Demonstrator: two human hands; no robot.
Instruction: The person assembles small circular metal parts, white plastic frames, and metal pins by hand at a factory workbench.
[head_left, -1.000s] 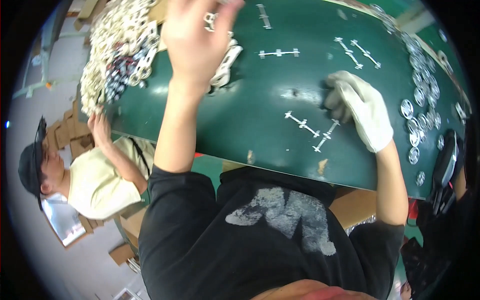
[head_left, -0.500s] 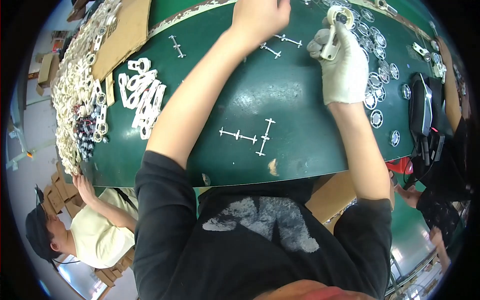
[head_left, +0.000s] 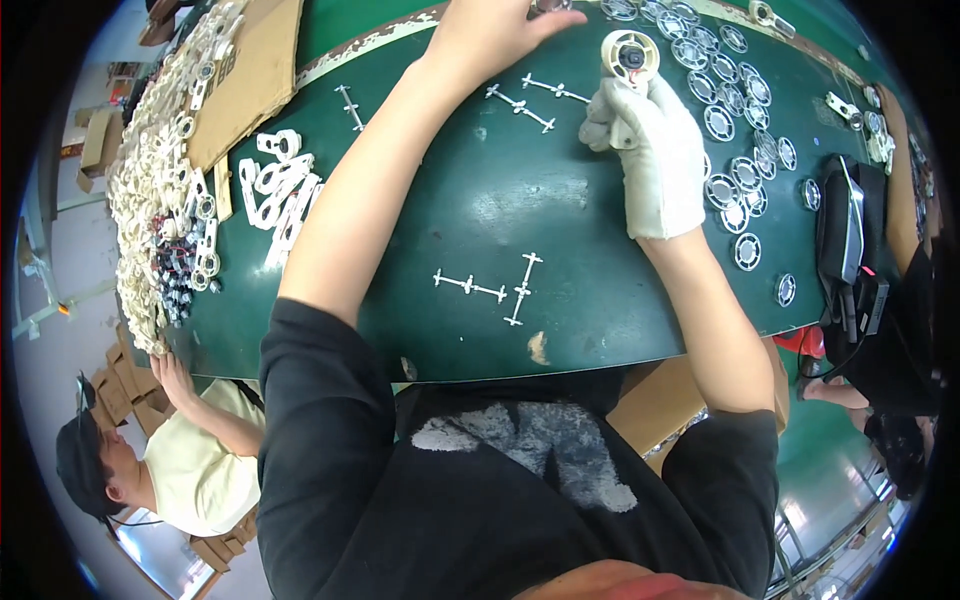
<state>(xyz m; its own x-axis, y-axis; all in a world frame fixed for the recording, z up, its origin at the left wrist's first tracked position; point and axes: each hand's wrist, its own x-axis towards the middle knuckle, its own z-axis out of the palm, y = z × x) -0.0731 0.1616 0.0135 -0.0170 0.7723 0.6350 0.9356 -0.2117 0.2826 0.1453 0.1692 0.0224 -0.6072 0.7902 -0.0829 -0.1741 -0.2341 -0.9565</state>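
Observation:
My gloved right hand (head_left: pixel 655 160) is closed on a white fan-shaped housing (head_left: pixel 631 38). The round head of the housing faces up above my fingers, with a dark motor-like part inside; my glove covers most of its handle. My bare left hand (head_left: pixel 490 38) is at the top edge, thumb stretched to the right. A round silver grille (head_left: pixel 552 5) shows in the crook between thumb and fingers and looks held; the fingertips are cut off. Below the hands, thin white cross-ended sticks (head_left: pixel 520 108) lie on the green table (head_left: pixel 470 215).
Round silver grilles (head_left: pixel 718 122) are scattered at the right. White housings (head_left: pixel 270 195) lie at the left, with a large heap (head_left: pixel 140 200) and cardboard (head_left: pixel 245 90) beyond. A black bag-like object (head_left: pixel 845 220) sits at the right edge. Other people are at both sides.
My right hand has moved left with the housing, whose round head now faces up more openly. My left hand has shifted left, and the round grille now shows beside its thumb.

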